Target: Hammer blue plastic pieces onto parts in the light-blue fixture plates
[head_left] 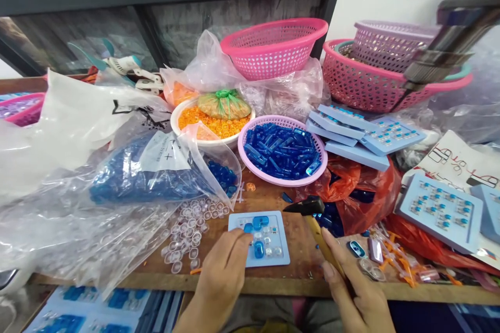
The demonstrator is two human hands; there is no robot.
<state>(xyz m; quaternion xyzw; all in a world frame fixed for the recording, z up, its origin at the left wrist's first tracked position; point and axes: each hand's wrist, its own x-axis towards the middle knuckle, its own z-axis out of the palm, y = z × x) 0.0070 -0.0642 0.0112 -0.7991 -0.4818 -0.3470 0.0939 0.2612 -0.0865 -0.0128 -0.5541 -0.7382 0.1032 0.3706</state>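
The light-blue tray (279,259), square and round-cornered, holds glossy blue and clear pieces at the wooden worktop's (304,282) front. The left hand's (224,265) fingers bunch together on it; the right hand's (347,281) clamp the hammer (318,223). Bare wood separates tray and hammer; baskets crowd behind.

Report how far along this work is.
Looks done: the right-side blue tray carries rows of blue-topped parts. In hand: the left hand is at the middle tray, set with blue and clear pieces; the right hand holds a hammer. Probably left: blue bars heaped in the lilac basket, loose clear rings.
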